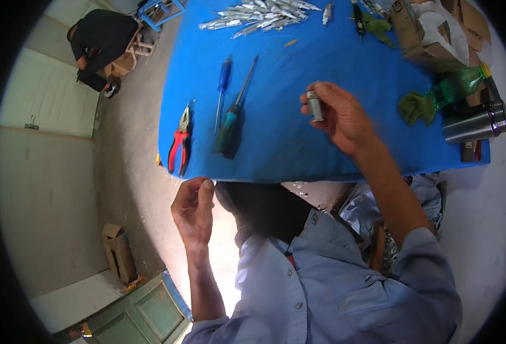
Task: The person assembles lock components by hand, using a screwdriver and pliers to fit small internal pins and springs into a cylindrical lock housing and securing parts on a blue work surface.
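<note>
My right hand (344, 117) is over the blue tabletop (276, 137), its thumb and fingers closed around a small silver metal cylinder (315, 106). Just off the near edge of the table is my left hand (194, 207), with the fingers curled and the thumb against the index finger; what they pinch, if anything, does not show. Nearest to it on the table lie pliers (179, 143) with red and black handles. Beside them are a blue-handled screwdriver (224, 77) and a larger dark green-handled screwdriver (228, 129).
A heap of slim silver metal pieces (264, 14) lies at the far side. Along the right stand a cardboard box (430, 49), a green plastic bottle (462, 83), a steel flask (473, 123) and a green cloth (416, 108). Another person (101, 40) sits bent over at far left.
</note>
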Demonstrator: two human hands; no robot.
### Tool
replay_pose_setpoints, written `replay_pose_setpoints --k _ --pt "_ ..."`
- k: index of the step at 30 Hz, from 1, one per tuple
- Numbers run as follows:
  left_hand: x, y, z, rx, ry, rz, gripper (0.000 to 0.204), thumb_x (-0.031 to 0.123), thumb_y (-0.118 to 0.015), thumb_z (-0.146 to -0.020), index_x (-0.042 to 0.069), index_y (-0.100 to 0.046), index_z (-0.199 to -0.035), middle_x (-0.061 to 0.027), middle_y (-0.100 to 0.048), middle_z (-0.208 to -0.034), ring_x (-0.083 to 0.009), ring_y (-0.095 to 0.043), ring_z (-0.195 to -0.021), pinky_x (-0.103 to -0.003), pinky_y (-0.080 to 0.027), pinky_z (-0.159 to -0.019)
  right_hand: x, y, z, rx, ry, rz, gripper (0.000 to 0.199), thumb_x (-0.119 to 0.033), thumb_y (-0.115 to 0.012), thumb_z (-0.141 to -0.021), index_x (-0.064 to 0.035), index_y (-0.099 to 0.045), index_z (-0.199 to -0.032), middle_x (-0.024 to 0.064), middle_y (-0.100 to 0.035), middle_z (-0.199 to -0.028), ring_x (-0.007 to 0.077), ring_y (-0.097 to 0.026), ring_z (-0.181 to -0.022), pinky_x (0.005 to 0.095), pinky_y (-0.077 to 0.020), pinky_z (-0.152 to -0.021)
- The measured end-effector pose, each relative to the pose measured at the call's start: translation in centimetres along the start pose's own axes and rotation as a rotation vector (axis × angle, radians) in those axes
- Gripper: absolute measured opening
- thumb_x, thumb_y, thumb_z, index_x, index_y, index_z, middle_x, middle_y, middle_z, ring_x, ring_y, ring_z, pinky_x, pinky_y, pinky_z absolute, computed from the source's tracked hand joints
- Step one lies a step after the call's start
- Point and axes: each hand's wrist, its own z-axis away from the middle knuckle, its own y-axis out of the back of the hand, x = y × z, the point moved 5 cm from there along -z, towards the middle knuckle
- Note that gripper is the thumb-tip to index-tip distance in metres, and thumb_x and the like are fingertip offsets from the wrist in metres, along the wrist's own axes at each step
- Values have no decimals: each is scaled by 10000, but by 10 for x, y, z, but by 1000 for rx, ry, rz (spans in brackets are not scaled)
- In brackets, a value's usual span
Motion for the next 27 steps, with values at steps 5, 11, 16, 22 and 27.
replay_pose_setpoints --k 5,11,16,22,27 --pt "13 -10 -36 -43 -91 -140 177 225 -723 -1013 49 -726 -1017 24 -634 -733 -53 -512 -635 -230 -395 -575 -7 -3 -33 -81 -19 23 223 -302 -644 -1052 -97 -708 -1110 69 -747 -1025 135 -728 -870 236 -580 -655" --pt "39 -28 -93 -41 -197 -375 294 313 -718 -1015 20 -724 -1044 -17 -657 -761 -66 -536 -633 -223 -408 -577 -14 -2 -73 -195 -38 15 217 -287 -656 -1045 -86 -720 -1097 82 -744 -1021 153 -726 -881 258 -577 -678" --pt "45 -60 -143 -28 -311 -517 321 276 -728 -1002 -25 -719 -1114 -80 -721 -879 -107 -597 -693 -268 -480 -612 -13 6 -100 -241 -48 1 223 -278 -651 -1049 -76 -717 -1116 96 -740 -1020 182 -726 -887 288 -575 -690" --pt "46 -88 -180 -8 -278 -699 359 257 -787 -943 -34 -723 -1143 -113 -741 -932 -132 -622 -706 -292 -516 -620 -14 8 -108 -286 -74 -97 233 -263 -605 -1073 -52 -701 -1096 103 -721 -1013 175 -713 -866 284 -581 -672" --pt "34 -104 -198 -25 -267 -777 350 240 -801 -916 -24 -731 -1135 -102 -741 -906 -144 -644 -715 -294 -524 -631 -11 14 -112 -316 -132 -221 231 -244 -640 -1056 -30 -702 -1113 113 -717 -1017 189 -710 -872 300 -580 -702"
